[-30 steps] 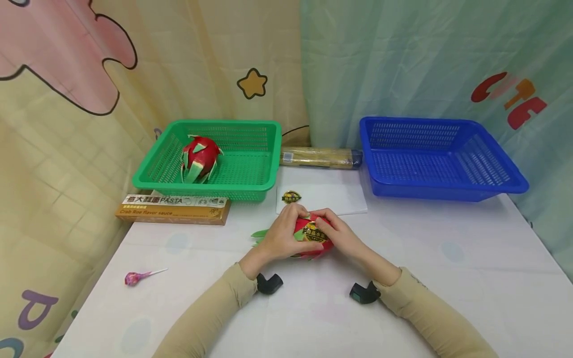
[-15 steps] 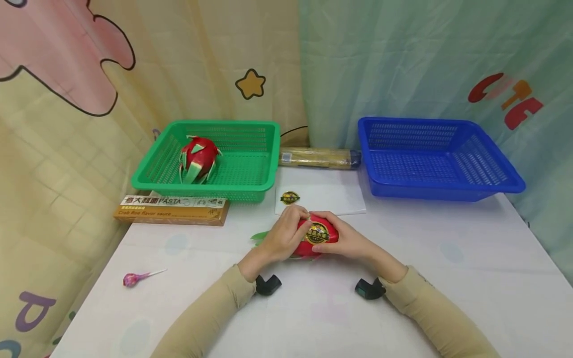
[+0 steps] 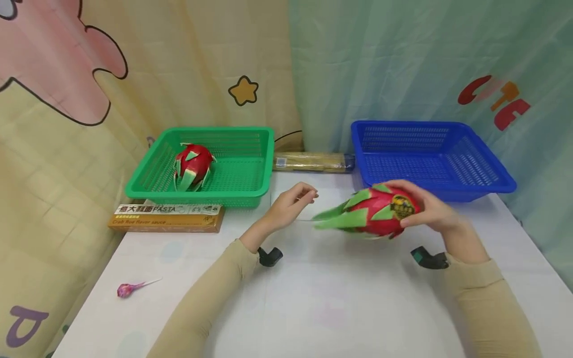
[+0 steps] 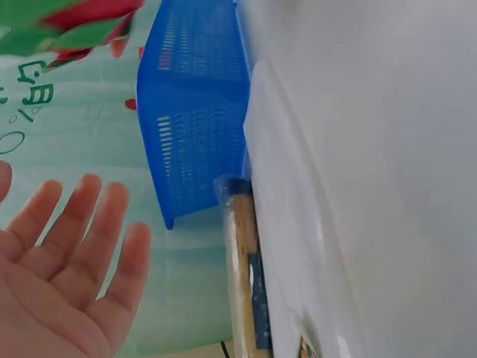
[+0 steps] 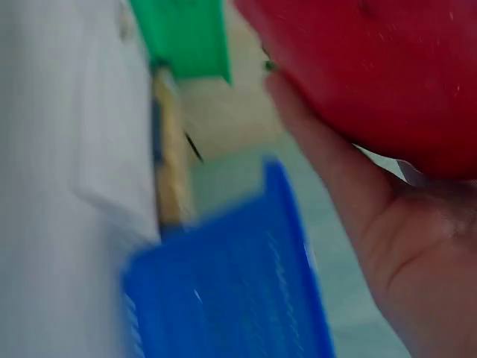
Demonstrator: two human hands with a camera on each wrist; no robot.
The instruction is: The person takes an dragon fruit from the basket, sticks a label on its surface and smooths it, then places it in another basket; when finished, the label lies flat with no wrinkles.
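The fingers (image 3: 397,184) and thumb of the right hand (image 3: 431,211) are curling around the rounded end of a dragon fruit (image 3: 378,211), gripping it right of the centre of the head view. The fruit is hanging above the table (image 3: 335,288), its plump red body bearing a black-and-gold sticker (image 3: 403,206) and its pointed, leafy green scales stretching leftward. In the right wrist view its skin is looking smooth.

Near the centre, the left hand (image 3: 286,205) is hovering beside those green tips; the left wrist view is showing its fingers (image 4: 104,231) standing apart, relaxed and slightly bent.

Farther out, a blue basket (image 3: 429,193) of slotted plastic is sitting at upper right. A long bundle (image 3: 313,162) in clear wrap is lying between it and a green basket (image 3: 197,198) at upper left, where another dragon fruit (image 3: 197,161) is resting. Below the green basket, a flat rectangular pasta box (image 3: 167,220) is lying, and a lollipop (image 3: 125,290) is lying at lower left. Folded curtains (image 3: 403,59) are hanging behind everything.
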